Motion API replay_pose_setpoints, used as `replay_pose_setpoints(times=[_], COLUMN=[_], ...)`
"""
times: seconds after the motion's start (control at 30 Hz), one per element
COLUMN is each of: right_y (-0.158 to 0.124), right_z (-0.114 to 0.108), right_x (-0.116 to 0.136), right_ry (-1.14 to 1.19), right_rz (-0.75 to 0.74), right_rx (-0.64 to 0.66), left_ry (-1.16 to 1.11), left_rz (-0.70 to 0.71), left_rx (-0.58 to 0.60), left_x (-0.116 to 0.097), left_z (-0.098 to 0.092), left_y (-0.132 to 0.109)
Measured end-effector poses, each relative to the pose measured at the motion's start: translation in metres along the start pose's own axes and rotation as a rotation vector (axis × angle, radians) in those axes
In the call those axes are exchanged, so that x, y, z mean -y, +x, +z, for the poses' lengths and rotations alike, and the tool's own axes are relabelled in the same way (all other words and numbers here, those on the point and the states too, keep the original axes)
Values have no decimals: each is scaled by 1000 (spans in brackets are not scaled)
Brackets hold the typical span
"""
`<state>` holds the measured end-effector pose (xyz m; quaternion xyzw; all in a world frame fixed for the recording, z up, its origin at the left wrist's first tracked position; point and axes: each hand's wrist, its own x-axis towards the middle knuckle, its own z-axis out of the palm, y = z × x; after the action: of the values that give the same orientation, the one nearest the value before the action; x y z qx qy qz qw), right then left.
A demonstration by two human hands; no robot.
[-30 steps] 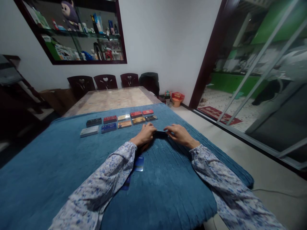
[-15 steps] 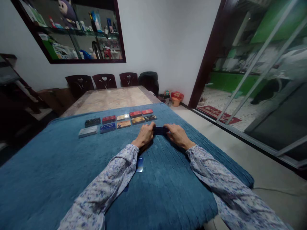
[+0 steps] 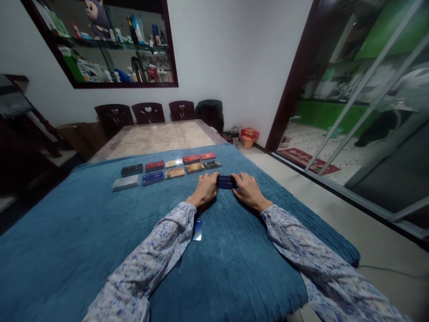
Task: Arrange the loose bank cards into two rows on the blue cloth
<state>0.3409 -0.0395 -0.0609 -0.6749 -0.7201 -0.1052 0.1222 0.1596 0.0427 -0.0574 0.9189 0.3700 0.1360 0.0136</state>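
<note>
Between my two hands is a dark blue stack of cards (image 3: 226, 182) with light print on its top face. My left hand (image 3: 205, 190) grips its left end, fingers closed. On the right end, my right hand (image 3: 248, 189) is closed as well. Beneath my left forearm a loose blue card (image 3: 197, 230) lies partly covered by the sleeve. To the left, two rows of card stacks rest on the cloth, among them a blue stack (image 3: 153, 177), a silver-grey stack (image 3: 125, 183), an orange stack (image 3: 174, 173) and a black stack (image 3: 212, 164).
A blue cloth (image 3: 80, 232) covers the near part of the table, and the bare marble top (image 3: 161, 136) shows beyond it. Dark wooden chairs (image 3: 148, 112) stand at the far end. On the right are a tiled floor and a sliding glass door (image 3: 378, 147).
The stack between my hands has tipped so its printed top face now shows, and it sits about on the cloth. My view has shifted slightly; the other stacks stay put.
</note>
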Motion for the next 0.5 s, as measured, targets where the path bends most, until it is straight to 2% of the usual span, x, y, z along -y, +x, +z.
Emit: replay_pose_setpoints(times=[0.27, 0.5], right_y=[3, 4], right_z=[10, 9], right_x=[-11, -16], right_ry=[-1, -51], right_rz=[-70, -99], right_rx=[-73, -108], left_ry=[-66, -8], left_rz=[5, 43], left_rx=[11, 6], left_x=[1, 5], left_z=[-4, -9], left_y=[0, 0])
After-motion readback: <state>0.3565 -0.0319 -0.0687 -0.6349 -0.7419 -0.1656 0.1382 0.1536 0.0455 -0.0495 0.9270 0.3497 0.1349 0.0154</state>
